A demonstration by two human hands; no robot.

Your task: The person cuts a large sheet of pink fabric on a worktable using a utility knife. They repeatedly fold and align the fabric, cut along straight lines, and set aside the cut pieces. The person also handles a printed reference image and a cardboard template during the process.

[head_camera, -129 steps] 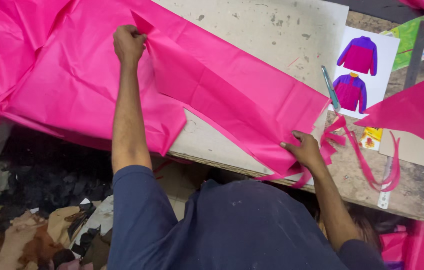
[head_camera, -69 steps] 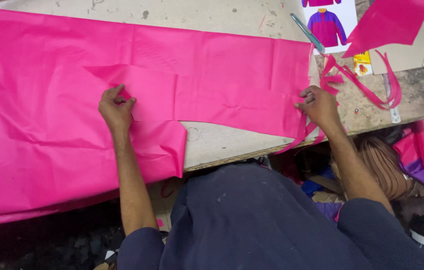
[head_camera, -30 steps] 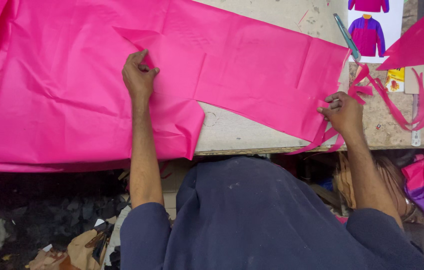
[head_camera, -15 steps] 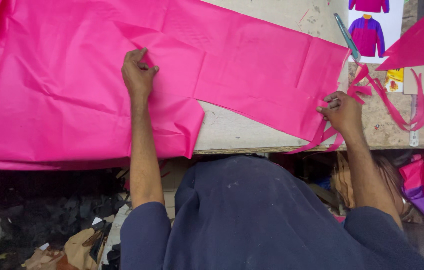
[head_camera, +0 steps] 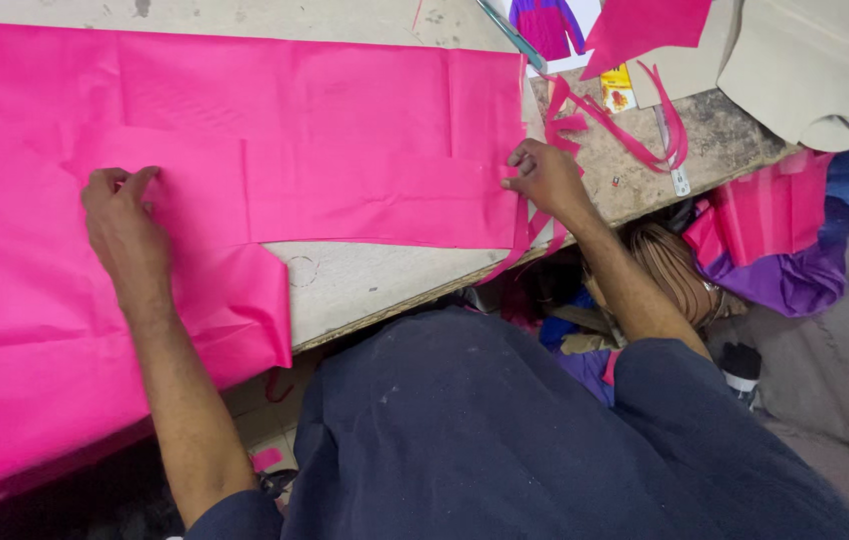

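We see our left hand (head_camera: 125,225) lying on the pink fabric (head_camera: 275,150), fingers (head_camera: 140,180) curled together and pinching a small fold at the tips. Our right hand (head_camera: 545,180) rests at the fabric's right edge, fingers (head_camera: 517,158) bent close and pressing the edge onto the desk (head_camera: 365,285). One large pink sheet is spread over the desk, its left part hanging off the near side. Several thin pink strips (head_camera: 645,130) lie beyond the right hand, near one printed garment picture (head_camera: 550,25).
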